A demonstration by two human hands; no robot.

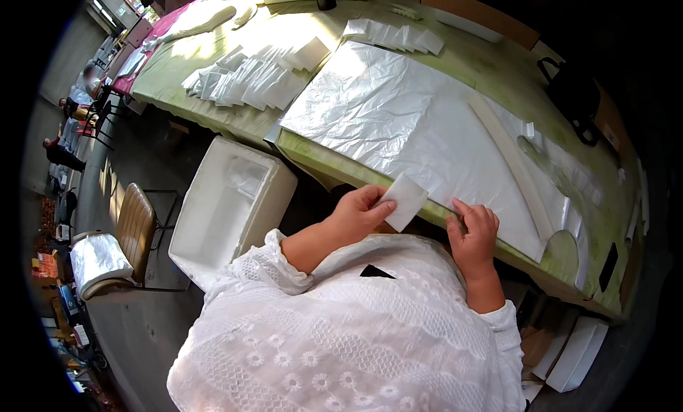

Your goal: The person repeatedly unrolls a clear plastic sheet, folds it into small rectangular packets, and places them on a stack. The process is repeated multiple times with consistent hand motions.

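My left hand (pixel 358 214) pinches a small flat white square packet (pixel 406 201) between thumb and fingers, just off the near edge of the table. My right hand (pixel 474 236) is beside it at that edge, fingers curled and thumb close to the index finger. A thin dark sliver shows at those fingertips; what it is I cannot make out. Beyond both hands, a shiny white plastic sheet (pixel 370 103) covers part of the table. A long pale strip (pixel 509 163) lies across the sheet's right part.
Many overlapping white packets (pixel 249 74) lie on the green-covered table (pixel 167 74), with another row of packets (pixel 398 36) at the back. A white foam box (pixel 192 220) stands open at left, near a brown chair (pixel 135 223). A black bag (pixel 573 95) sits at far right.
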